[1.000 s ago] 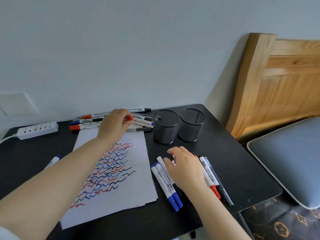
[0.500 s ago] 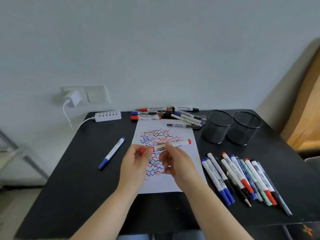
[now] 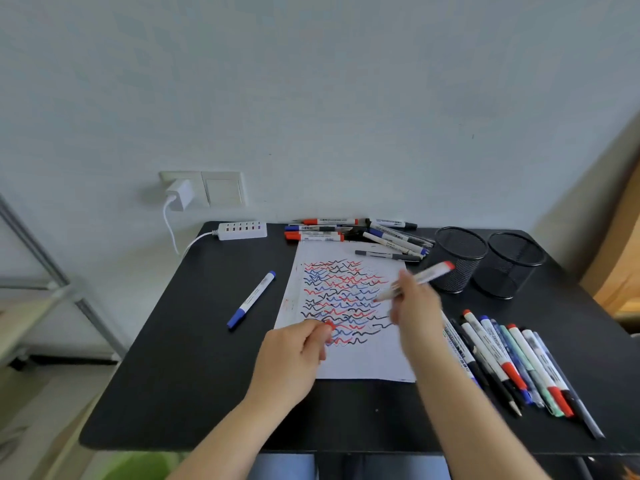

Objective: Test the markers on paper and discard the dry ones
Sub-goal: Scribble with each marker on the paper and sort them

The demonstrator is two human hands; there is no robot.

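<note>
A white sheet of paper (image 3: 367, 362) covered in red, blue and black squiggles lies in the middle of the black table (image 3: 194, 358). My right hand (image 3: 414, 308) grips an uncapped red marker (image 3: 431, 273) above the paper, its tip pointing down-left near the squiggles. My left hand (image 3: 294, 355) pinches the red cap (image 3: 329, 326) over the paper's lower left part. A pile of markers (image 3: 356, 232) lies at the paper's far edge. A row of several markers (image 3: 509, 362) lies to the right of the paper.
Two black mesh pen cups (image 3: 460, 258) (image 3: 512, 268) stand at the back right. A lone blue marker (image 3: 251, 299) lies left of the paper. A white power strip (image 3: 242, 231) sits at the back left edge, its cord running to a wall socket (image 3: 180, 194).
My left hand picked a red marker from the far pile and brought it over the paper. Both hands then pulled the cap off, and the right hand now holds the marker alone.
</note>
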